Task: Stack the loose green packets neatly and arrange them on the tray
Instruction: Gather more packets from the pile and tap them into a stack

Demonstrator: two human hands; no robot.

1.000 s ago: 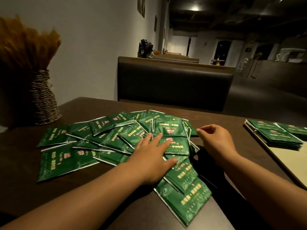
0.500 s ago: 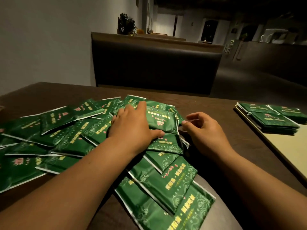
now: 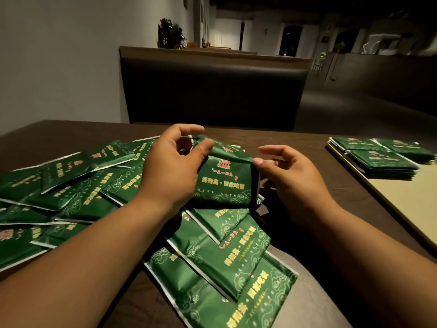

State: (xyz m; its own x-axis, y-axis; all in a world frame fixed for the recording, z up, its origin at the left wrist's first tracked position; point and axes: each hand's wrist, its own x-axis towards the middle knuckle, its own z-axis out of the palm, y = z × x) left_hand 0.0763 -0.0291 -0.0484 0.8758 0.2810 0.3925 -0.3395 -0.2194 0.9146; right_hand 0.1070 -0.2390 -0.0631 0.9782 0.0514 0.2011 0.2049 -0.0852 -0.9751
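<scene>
Several loose green packets (image 3: 78, 190) with gold print lie scattered over the dark table, some reaching its near edge (image 3: 224, 275). My left hand (image 3: 172, 169) pinches the upper left corner of one green packet (image 3: 224, 183) and tilts it up off the pile. My right hand (image 3: 290, 178) pinches the same packet's right edge with thumb and curled fingers. On the right, the tan tray (image 3: 406, 200) carries neat stacks of green packets (image 3: 380, 159) at its far end.
A dark padded booth bench (image 3: 212, 91) stands behind the table, with a plant (image 3: 171, 34) on its ledge. A pale wall runs along the left. The table's near edge is just below my forearms.
My left hand lifted from pressing flat on the pile and now pinches one packet. My right hand closed in on that packet's right edge. The camera dipped and moved closer.
</scene>
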